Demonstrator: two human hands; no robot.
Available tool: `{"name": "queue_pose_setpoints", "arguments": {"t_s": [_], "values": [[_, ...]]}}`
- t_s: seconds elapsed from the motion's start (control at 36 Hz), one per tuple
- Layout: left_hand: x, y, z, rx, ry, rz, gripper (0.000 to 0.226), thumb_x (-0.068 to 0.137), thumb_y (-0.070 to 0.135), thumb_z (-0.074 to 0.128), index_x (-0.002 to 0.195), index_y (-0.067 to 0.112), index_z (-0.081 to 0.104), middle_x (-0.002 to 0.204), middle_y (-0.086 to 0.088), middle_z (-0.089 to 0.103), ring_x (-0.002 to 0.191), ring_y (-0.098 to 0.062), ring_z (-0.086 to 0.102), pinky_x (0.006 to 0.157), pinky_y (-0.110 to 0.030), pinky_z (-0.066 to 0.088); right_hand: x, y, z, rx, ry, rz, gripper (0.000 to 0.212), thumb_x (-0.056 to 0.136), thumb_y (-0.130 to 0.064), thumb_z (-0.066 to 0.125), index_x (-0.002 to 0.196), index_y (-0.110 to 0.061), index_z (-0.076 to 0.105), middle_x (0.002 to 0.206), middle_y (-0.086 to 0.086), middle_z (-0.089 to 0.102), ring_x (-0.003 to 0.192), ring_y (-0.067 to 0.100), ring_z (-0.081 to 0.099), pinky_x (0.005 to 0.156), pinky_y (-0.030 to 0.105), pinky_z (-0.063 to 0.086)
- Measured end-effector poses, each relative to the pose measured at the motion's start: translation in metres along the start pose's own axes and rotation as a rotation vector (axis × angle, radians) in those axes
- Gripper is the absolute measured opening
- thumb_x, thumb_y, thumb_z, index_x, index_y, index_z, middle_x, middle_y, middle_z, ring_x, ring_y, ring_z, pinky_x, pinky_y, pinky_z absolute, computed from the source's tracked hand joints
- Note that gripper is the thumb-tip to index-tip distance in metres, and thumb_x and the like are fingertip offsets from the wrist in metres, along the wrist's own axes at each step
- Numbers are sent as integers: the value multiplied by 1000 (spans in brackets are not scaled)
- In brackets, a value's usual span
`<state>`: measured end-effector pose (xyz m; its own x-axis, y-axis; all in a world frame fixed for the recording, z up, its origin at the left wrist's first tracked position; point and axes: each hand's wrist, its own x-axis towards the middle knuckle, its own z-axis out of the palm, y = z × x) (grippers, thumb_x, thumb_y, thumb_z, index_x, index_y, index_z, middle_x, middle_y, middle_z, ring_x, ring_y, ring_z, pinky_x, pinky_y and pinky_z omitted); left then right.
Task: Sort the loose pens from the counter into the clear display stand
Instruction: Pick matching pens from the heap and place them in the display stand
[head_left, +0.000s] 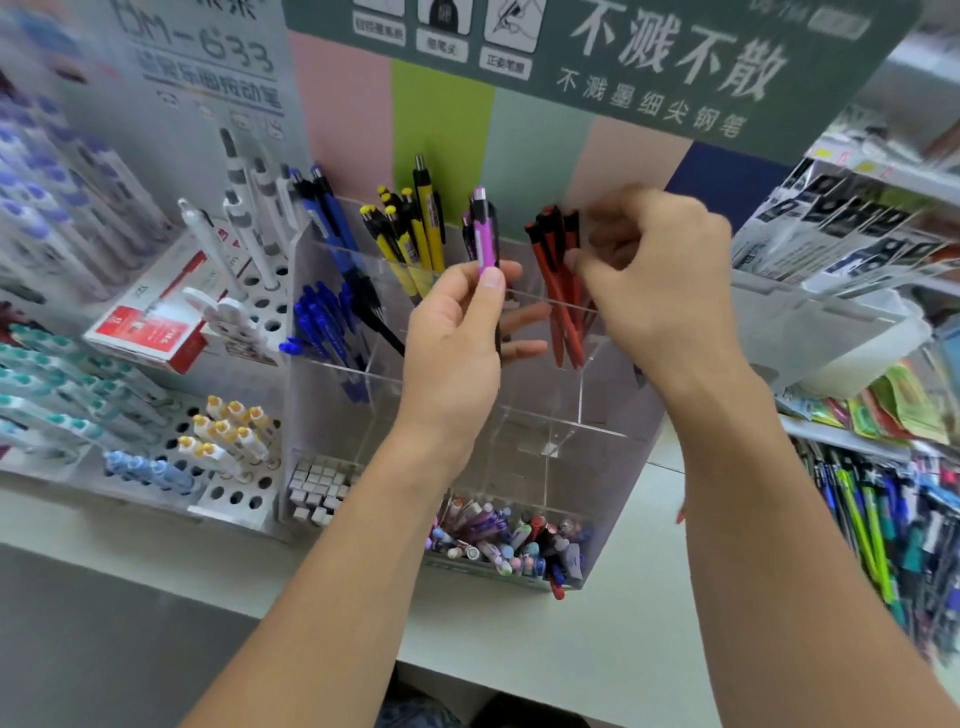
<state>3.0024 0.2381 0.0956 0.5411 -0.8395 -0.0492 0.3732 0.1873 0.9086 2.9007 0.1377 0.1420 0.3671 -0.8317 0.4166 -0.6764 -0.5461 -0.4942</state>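
Observation:
The clear display stand (332, 410) sits on the white counter, its compartments holding blue pens (319, 322), yellow pens (410, 236) and red pens (558, 291). My left hand (457, 343) pinches a purple pen (487, 236) upright between thumb and fingers over the middle back compartment. My right hand (654, 275) is blurred at the tops of the red pens, fingers curled on them. A front tray of the stand holds several mixed pens (509, 540).
A white perforated pen rack (244, 467) and a red box (156, 327) stand to the left. Packaged goods hang at the right (841, 228), with more pens (883, 519) below them. The white counter (623, 623) runs along the front.

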Motion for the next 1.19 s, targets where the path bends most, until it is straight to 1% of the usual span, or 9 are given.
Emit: {"name": "queue_pose_setpoints", "arguments": {"t_s": [0.11,0.25,0.33,0.44,0.56,0.72,0.89,0.97,1.19], "values": [[11,-1,-3,58,72,37,11,103,13,56,102,13,67,95,-2,70,77,-18,74,58,-29,59,-7,-12,-6,166,103,-66,14,86,-25,76,96,-16,77,75,-10,69,67,2,65,68,20,55],[21,3,-7,174,33,131,10,94,11,70,103,14,74,88,-12,75,75,-17,69,63,-28,58,2,-31,3,255,32,-58,34,83,-49,77,84,-14,79,65,-5,68,57,4,56,56,22,45],[23,8,-6,189,-31,173,17,91,8,73,108,9,75,95,-16,76,78,-17,68,68,-29,58,11,-40,10,304,-32,-20,31,86,-38,76,73,-10,74,61,1,64,55,5,46,53,26,41],[21,13,-13,305,30,295,26,85,13,81,110,12,73,89,1,74,79,-5,68,77,-24,57,18,-48,2,471,103,-106,25,95,-23,65,79,-6,70,66,4,67,58,17,64,56,46,52],[13,8,-27,391,201,366,9,90,19,76,97,22,71,82,3,73,71,-13,72,66,-33,59,19,-49,-3,278,190,-207,21,96,-24,64,86,-7,72,73,0,68,65,17,62,64,37,51],[7,-10,-36,434,158,257,9,96,15,66,92,23,67,78,0,70,62,-15,69,54,-25,51,8,-42,24,-79,-165,-155,31,86,-23,75,116,-22,71,107,4,74,98,29,68,85,44,57],[2,-27,-32,426,165,295,12,91,17,69,85,26,64,74,8,65,66,-4,59,64,-20,47,-17,-29,12,101,40,-241,37,81,-14,77,117,-15,73,108,-1,73,75,7,59,78,30,56],[-13,-34,-11,379,108,353,13,91,12,69,83,21,64,73,8,64,66,-3,57,65,-18,46,-41,-5,-10,199,199,-259,19,86,-12,74,104,-9,75,95,1,72,65,13,61,68,26,53],[-83,-110,92,486,-352,162,15,89,11,71,78,17,64,65,0,60,58,-13,53,56,-28,45,-138,151,-59,273,318,334,15,93,-22,68,78,-21,72,67,-6,68,63,16,65,61,33,54]]}}
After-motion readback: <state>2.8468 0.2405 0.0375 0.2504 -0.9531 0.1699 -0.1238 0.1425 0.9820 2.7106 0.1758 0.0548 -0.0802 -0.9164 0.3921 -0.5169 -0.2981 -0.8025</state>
